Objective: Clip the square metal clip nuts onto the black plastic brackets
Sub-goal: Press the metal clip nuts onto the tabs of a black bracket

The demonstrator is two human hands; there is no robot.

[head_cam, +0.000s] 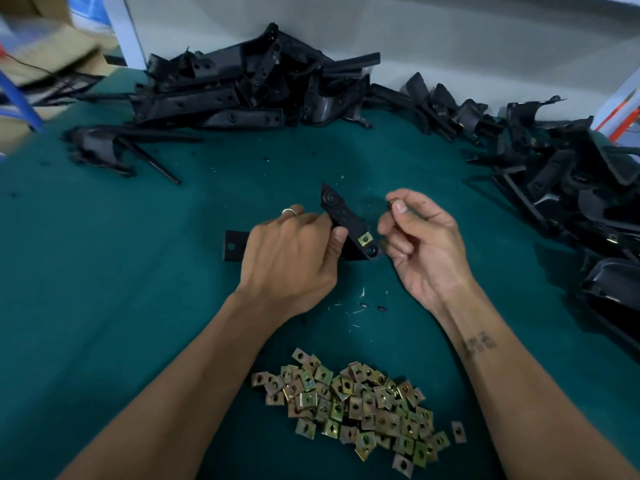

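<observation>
My left hand (294,252) grips a black plastic bracket (341,216) above the green table, its long arm pointing up and away. One brass-coloured clip nut (365,239) sits clipped on the bracket's near end. My right hand (419,244) is just to the right of the bracket and pinches a second small clip nut (393,204) between thumb and fingertip, apart from the bracket. A loose heap of clip nuts (356,400) lies on the cloth between my forearms.
A pile of black brackets (242,95) lies along the back wall. Another pile of brackets (571,181) runs down the right side. One bracket (100,150) lies alone at the back left. Small plastic scraps (370,308) dot the green table cloth (104,271).
</observation>
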